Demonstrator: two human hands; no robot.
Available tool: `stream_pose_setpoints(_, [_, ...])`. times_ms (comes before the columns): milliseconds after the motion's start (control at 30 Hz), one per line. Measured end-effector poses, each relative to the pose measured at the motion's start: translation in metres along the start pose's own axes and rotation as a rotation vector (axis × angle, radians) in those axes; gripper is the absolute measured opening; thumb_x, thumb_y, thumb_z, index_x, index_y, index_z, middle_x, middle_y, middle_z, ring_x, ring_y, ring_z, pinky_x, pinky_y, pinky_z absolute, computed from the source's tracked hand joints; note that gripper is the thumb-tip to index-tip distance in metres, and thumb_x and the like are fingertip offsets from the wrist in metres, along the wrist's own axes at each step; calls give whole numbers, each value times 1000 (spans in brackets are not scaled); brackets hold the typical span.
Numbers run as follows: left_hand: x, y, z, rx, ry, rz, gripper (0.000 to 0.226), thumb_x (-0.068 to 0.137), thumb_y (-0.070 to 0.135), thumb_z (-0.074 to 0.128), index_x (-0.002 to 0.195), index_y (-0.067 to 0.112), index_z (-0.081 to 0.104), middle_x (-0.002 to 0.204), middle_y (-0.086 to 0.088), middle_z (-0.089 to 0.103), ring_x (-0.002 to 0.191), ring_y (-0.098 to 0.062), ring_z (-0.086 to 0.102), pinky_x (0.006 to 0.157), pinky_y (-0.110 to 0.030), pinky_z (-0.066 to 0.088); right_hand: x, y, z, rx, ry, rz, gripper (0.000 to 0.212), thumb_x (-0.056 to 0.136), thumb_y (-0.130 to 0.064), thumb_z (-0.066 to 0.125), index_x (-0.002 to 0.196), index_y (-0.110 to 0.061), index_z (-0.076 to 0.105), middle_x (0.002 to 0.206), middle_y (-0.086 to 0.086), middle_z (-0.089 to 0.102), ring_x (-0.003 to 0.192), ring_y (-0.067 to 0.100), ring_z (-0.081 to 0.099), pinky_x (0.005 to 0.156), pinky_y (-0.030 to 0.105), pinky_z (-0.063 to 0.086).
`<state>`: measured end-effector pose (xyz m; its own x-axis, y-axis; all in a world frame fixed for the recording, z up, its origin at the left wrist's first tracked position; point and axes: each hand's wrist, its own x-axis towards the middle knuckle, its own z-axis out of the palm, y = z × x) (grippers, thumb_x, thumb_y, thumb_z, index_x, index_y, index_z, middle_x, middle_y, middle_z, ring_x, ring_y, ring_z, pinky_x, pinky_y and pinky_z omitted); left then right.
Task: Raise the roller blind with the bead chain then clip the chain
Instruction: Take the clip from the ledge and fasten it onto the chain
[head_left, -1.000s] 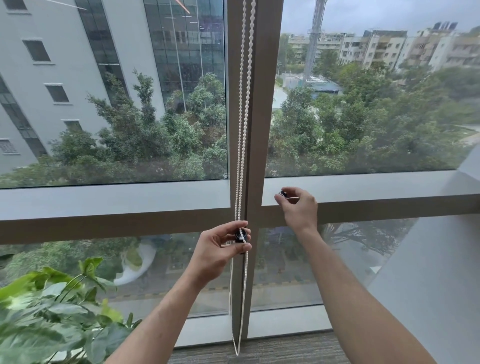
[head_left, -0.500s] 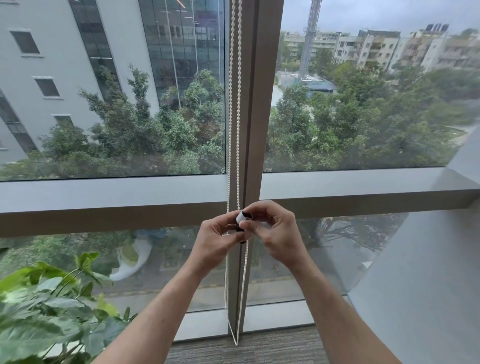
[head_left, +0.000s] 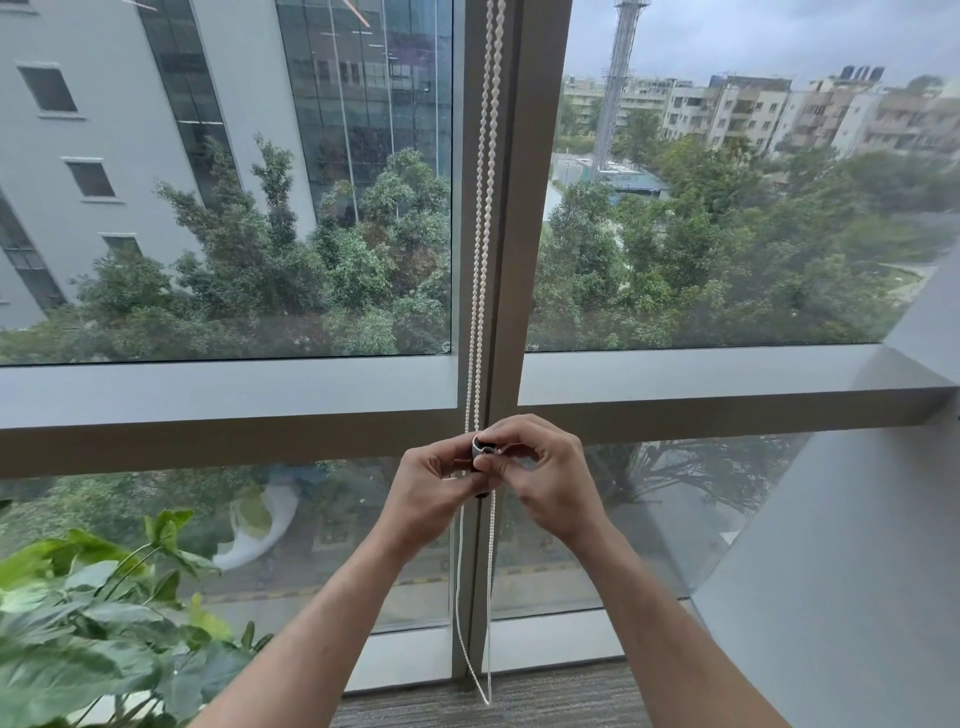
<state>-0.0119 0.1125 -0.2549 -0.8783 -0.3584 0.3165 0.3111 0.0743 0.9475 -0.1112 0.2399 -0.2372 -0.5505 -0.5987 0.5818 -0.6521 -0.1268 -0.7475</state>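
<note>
Closest of all, down on the left: big green leaves of a plant (head_left: 93, 639), not part of the job.

Then two bare arms reaching out, meeting in the middle at the window.

Left hand (head_left: 431, 493): fingers curled in tight, pinching the small clip (head_left: 480, 457) from the left side. Probably there to keep the clip from sliding or swinging.

Right hand (head_left: 545, 478): thumb and fingers bent round the same clip from the right side, touching the left hand. Looks like squeezing or pushing to snap it onto the chain. Hard to tell if the clip has bitten on yet, with fingers covering most of it.

Bead chain (head_left: 480, 260): two white strands hanging straight down beside the brown window post (head_left: 535, 208), going into the hands at the clip, then out below as a loose loop that ends just above the carpet floor (head_left: 545, 696). Clipping the two strands together likely stops the chain from running and the blind from dropping.

No roller blind anywhere in view and all the glass bare, so probably rolled right up already. Raising part likely done, clipping part in hand.

Far off through the glass: green trees (head_left: 675, 260), a grey building (head_left: 104, 130) on the left, a thin tower (head_left: 618, 78).
</note>
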Motion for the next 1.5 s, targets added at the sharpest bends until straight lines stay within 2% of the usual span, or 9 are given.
stream_pose_setpoints(233, [-1, -1, 0, -11, -5, 5, 30, 82, 8, 75, 111, 13, 75, 102, -8, 78, 86, -11, 69, 73, -25, 55, 0, -1, 0, -8, -14, 11, 18, 76, -5, 84, 92, -11, 78, 96, 2, 73, 88, 14, 71, 81, 34, 60])
stream_pose_setpoints(467, [-2, -6, 0, -31, -10, -12, 34, 78, -6, 76, 109, 10, 75, 98, -13, 77, 82, -14, 67, 71, -29, 54, -1, 3, -2, -6, -36, 21, 11, 80, -2, 80, 90, -7, 78, 98, 0, 70, 89, 15, 70, 80, 30, 59])
stream_pose_setpoints(633, [0, -7, -1, -64, -37, -27, 28, 78, -10, 75, 102, 3, 74, 84, -8, 70, 74, -15, 62, 67, -29, 54, -2, 6, -7, 18, -59, 13, 15, 83, 3, 74, 94, -7, 79, 99, 3, 72, 91, 17, 71, 81, 36, 61])
stream_pose_setpoints(867, [1, -5, -3, -73, -70, -44, 23, 78, -9, 73, 100, -1, 73, 84, -14, 66, 75, -21, 58, 67, -32, 54, -1, 12, -10, 60, -70, 19, 18, 85, 6, 72, 96, -7, 79, 100, 2, 73, 92, 15, 72, 80, 27, 58])
stream_pose_setpoints(1067, [2, -2, -5, -90, -81, -56, 22, 80, -10, 72, 102, -7, 69, 85, -18, 64, 74, -21, 59, 67, -33, 55, 2, 15, -11, 129, -83, 15, 27, 85, 4, 71, 99, -18, 79, 101, -11, 73, 95, 15, 72, 82, 28, 57])
stream_pose_setpoints(1300, [0, 2, -9, -128, -95, -80, 26, 81, -5, 74, 107, 1, 72, 90, -15, 70, 78, -19, 64, 70, -34, 59, 1, 16, -9, 147, -113, 1, 30, 88, 1, 68, 104, -23, 76, 109, -13, 70, 100, 17, 70, 83, 25, 56])
stream_pose_setpoints(1400, [1, 5, -8, -177, -83, -77, 30, 78, 3, 78, 107, 9, 75, 92, -8, 76, 81, -18, 69, 70, -34, 59, -2, 13, -4, 123, -141, 10, 41, 90, 2, 64, 113, -32, 70, 120, -15, 62, 107, 19, 66, 80, 28, 56])
stream_pose_setpoints(1500, [0, 8, -10, -188, -61, -80, 30, 76, 9, 80, 106, 11, 75, 94, -7, 77, 83, -21, 73, 68, -33, 59, -8, 13, -5, 161, -271, 98, 57, 91, 1, 64, 128, -41, 58, 128, -10, 60, 115, 16, 61, 83, 26, 55])
